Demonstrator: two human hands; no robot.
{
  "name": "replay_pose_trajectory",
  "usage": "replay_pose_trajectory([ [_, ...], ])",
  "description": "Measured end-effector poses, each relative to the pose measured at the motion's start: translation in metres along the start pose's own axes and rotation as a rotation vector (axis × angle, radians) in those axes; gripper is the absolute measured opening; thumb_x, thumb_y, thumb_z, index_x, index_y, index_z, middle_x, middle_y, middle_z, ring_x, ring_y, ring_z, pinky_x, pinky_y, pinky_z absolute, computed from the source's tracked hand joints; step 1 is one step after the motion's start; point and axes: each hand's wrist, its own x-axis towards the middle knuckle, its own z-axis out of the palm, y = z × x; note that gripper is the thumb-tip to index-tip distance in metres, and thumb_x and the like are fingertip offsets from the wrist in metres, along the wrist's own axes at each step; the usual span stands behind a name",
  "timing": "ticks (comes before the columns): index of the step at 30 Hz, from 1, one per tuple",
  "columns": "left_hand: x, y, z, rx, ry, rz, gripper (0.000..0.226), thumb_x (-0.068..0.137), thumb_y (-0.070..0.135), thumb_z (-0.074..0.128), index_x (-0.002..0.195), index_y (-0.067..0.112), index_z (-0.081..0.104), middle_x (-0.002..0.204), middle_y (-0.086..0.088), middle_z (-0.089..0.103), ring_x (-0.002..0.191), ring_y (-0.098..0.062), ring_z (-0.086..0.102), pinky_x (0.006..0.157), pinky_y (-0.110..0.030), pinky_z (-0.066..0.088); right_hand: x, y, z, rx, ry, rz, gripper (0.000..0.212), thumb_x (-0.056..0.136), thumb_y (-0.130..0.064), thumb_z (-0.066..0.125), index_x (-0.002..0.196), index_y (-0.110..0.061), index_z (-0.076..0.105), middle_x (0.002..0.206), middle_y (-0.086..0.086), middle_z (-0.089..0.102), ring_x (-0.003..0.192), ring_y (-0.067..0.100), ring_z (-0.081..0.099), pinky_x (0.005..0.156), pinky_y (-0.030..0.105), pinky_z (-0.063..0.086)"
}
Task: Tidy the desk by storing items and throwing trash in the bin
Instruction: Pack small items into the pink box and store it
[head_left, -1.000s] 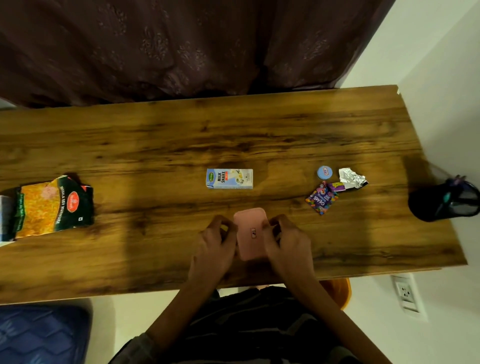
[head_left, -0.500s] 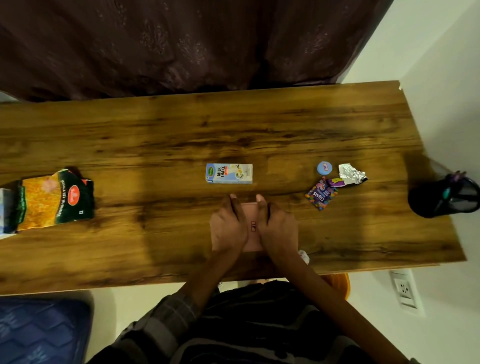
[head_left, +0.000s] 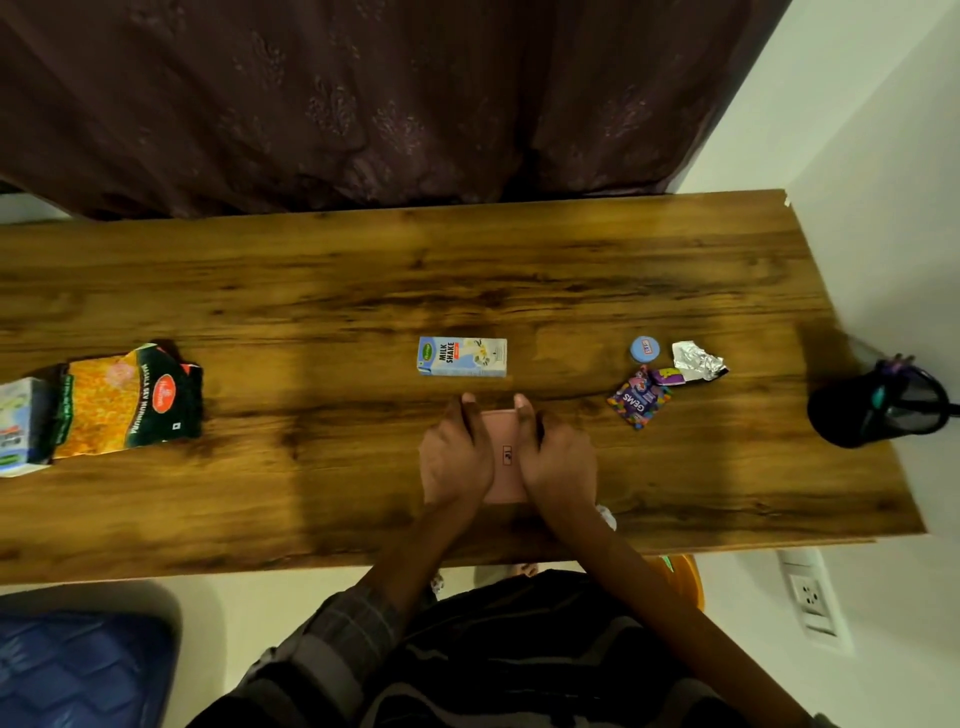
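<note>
A pink box (head_left: 506, 457) lies near the front middle of the wooden desk (head_left: 363, 291). My left hand (head_left: 456, 453) and my right hand (head_left: 555, 457) lie flat on its lid, side by side, fingers straight and pointing away from me; only a strip of pink shows between them. Just beyond the fingertips lies a blue milkshake carton (head_left: 462, 357). To the right sit a Gems candy packet (head_left: 639, 399), a purple wrapper (head_left: 667, 376), a crumpled foil wrapper (head_left: 696, 360) and a small blue round lid (head_left: 644, 348). An orange snack bag (head_left: 124, 400) lies at the left.
A black mesh pen holder (head_left: 883, 410) stands at the desk's right edge. Another carton (head_left: 21, 426) is cut off at the far left. An orange bin (head_left: 685, 577) peeks out under the desk's front edge. A dark curtain (head_left: 363, 104) hangs behind; a wall socket (head_left: 810, 597) is at the lower right.
One second ago both hands gripped the box by its sides. They have since moved on top of it and now press flat on the lid.
</note>
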Motion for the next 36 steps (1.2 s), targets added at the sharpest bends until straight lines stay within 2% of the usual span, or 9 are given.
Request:
replay_pose_trajectory([
  [4,-0.006,-0.008,-0.006,-0.032,0.002,-0.012,0.038,0.111,0.033,0.039,0.11,0.007,0.066,0.096,-0.019,0.074,0.086,-0.037,0.07,0.07,-0.026,0.033,-0.004,-0.001,-0.01,0.007,-0.071,0.054,0.08,0.094,-0.08,0.021,0.071,-0.015,0.062,0.069,0.007,0.069,0.066,0.027,0.067,0.064,0.039,0.055],
  [6,-0.009,-0.013,-0.009,-0.033,-0.024,-0.031,0.042,0.111,0.039,0.034,0.113,0.01,0.064,0.099,-0.013,0.074,0.084,-0.027,0.068,0.074,-0.027,0.036,-0.009,-0.001,-0.017,0.054,-0.071,0.099,0.079,0.092,-0.08,0.021,0.075,-0.015,0.063,0.07,0.006,0.068,0.067,0.025,0.067,0.067,0.038,0.054],
  [8,-0.013,-0.016,-0.013,-0.006,-0.049,-0.031,0.043,0.11,0.043,0.032,0.116,0.012,0.063,0.099,-0.009,0.073,0.082,-0.019,0.064,0.074,-0.026,0.038,-0.016,0.003,-0.026,0.095,-0.055,0.107,0.07,0.094,-0.078,0.026,0.079,-0.017,0.059,0.067,0.003,0.065,0.066,0.024,0.065,0.067,0.038,0.053],
  [12,-0.015,-0.03,-0.019,0.029,-0.094,0.121,0.036,0.108,0.041,0.041,0.128,0.017,0.06,0.096,-0.009,0.075,0.081,-0.027,0.072,0.066,-0.031,0.051,-0.041,0.015,-0.038,0.088,-0.137,0.044,0.043,0.095,-0.064,0.05,0.087,-0.022,0.054,0.068,-0.005,0.062,0.063,0.016,0.063,0.059,0.032,0.048],
  [16,-0.024,-0.039,-0.026,0.066,-0.138,0.177,0.029,0.107,0.031,0.047,0.132,0.019,0.053,0.098,-0.008,0.073,0.077,-0.026,0.071,0.068,-0.041,0.061,-0.054,0.023,-0.025,0.126,-0.185,0.041,0.042,0.091,-0.063,0.06,0.097,-0.022,0.058,0.072,-0.006,0.063,0.062,0.013,0.06,0.057,0.037,0.05],
  [20,-0.031,-0.051,-0.035,0.187,-0.116,0.151,0.016,0.105,0.028,0.045,0.108,0.016,0.054,0.076,-0.003,0.067,0.055,-0.017,0.06,0.045,-0.027,0.045,-0.04,0.02,-0.019,0.177,-0.128,0.013,0.04,0.09,-0.058,0.065,0.102,-0.02,0.064,0.094,-0.002,0.067,0.078,0.013,0.062,0.067,0.035,0.054],
  [26,-0.025,-0.043,-0.037,0.348,-0.134,0.148,0.049,0.103,0.057,0.032,0.082,0.021,0.058,0.07,0.001,0.064,0.058,-0.016,0.061,0.06,-0.029,0.049,-0.016,0.01,-0.014,0.158,-0.084,0.046,0.056,0.093,-0.073,0.045,0.091,-0.019,0.056,0.082,-0.003,0.063,0.073,0.013,0.061,0.066,0.034,0.052],
  [30,-0.013,-0.034,-0.032,0.367,-0.155,0.118,0.058,0.101,0.064,0.022,0.088,0.021,0.059,0.074,0.001,0.067,0.063,-0.015,0.063,0.063,-0.03,0.053,-0.008,0.001,-0.011,0.111,-0.08,0.096,0.057,0.1,-0.065,0.037,0.074,-0.017,0.055,0.068,0.0,0.062,0.063,0.016,0.06,0.064,0.035,0.05],
  [36,-0.007,-0.037,-0.025,0.26,-0.099,0.167,0.039,0.107,0.049,0.035,0.093,0.022,0.059,0.071,0.007,0.059,0.052,-0.003,0.045,0.05,-0.017,0.03,-0.002,0.0,-0.003,0.062,-0.061,0.067,0.059,0.105,-0.055,0.037,0.072,-0.013,0.061,0.067,0.005,0.064,0.063,0.02,0.062,0.061,0.027,0.038],
])
